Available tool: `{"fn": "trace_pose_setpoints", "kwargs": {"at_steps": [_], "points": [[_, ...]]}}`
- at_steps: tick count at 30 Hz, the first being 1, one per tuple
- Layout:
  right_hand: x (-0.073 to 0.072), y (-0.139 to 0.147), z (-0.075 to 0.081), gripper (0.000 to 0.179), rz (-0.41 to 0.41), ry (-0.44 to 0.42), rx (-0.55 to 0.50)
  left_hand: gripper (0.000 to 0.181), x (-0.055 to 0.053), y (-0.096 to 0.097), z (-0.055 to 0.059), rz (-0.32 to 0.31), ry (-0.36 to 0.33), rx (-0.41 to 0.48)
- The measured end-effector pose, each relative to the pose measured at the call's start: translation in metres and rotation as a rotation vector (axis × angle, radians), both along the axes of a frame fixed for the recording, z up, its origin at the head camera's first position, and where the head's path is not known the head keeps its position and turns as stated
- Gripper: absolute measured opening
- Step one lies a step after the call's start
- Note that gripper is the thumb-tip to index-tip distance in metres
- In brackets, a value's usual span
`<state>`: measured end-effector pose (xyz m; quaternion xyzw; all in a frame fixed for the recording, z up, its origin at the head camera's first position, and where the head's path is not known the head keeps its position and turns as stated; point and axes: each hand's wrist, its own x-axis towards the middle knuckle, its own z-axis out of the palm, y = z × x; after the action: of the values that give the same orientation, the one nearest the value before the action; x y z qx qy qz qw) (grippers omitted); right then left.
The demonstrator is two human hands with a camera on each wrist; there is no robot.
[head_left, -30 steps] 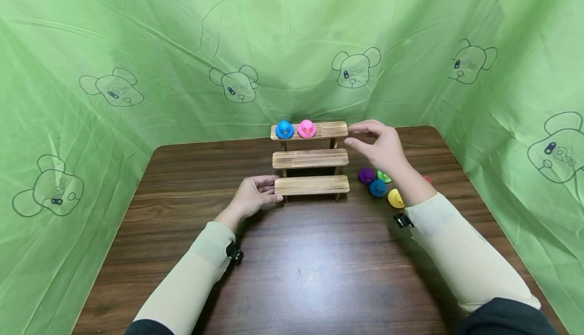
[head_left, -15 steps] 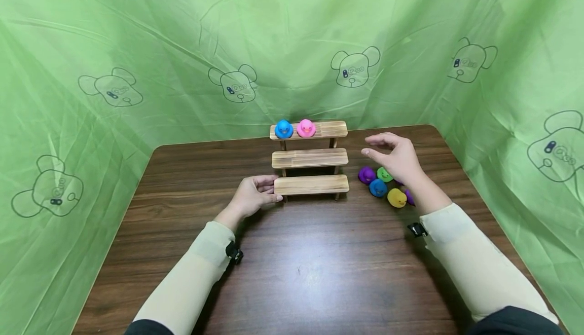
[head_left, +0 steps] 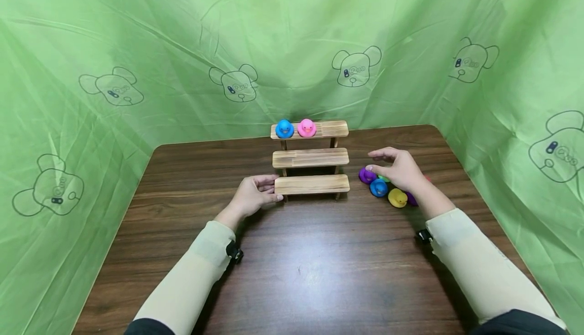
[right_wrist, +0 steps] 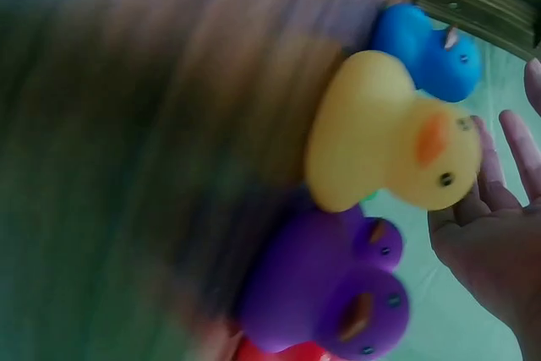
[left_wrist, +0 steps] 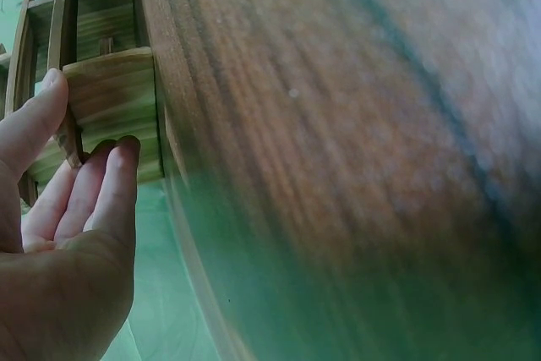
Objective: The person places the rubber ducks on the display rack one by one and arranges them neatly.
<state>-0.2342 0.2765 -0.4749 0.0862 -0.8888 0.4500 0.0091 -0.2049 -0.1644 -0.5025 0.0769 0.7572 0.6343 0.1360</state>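
My left hand (head_left: 248, 195) holds the left end of the lowest step of a three-step wooden display shelf (head_left: 312, 185). In the left wrist view its thumb (left_wrist: 46, 107) lies at the step's edge, fingers on the other side. A blue rubber duck (head_left: 285, 129) and a pink rubber duck (head_left: 307, 128) sit on the top step. To the right of the shelf, my right hand (head_left: 401, 170) hovers over a cluster of rubber ducks, fingers apart and holding nothing. A purple duck (head_left: 365, 176) is nearest its thumb; a green duck (head_left: 384, 178) is partly hidden beneath.
A blue duck (head_left: 378, 188), a yellow duck (head_left: 397, 198), another purple duck (right_wrist: 300, 276) and a red item (right_wrist: 283, 351) share the cluster. Green curtains (head_left: 292, 46) enclose the back and sides of the dark wooden table (head_left: 292, 254).
My right hand has moved from beside the top step, right and down, to the duck cluster. My left hand stays on the shelf, and the two ducks on top have not moved.
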Motion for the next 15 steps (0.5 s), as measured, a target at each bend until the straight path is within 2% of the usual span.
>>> {"fn": "trace_pose_setpoints", "kwargs": {"at_steps": [7,15], "points": [[-0.003,0.007,-0.011,0.047,0.053,-0.044,0.018,0.059,0.0,0.001,0.001,0.004,0.0,-0.004],[-0.005,0.007,-0.012,0.046,0.096,-0.063,0.07,0.059,-0.001,0.001,0.001,0.002,0.002,-0.004]]}}
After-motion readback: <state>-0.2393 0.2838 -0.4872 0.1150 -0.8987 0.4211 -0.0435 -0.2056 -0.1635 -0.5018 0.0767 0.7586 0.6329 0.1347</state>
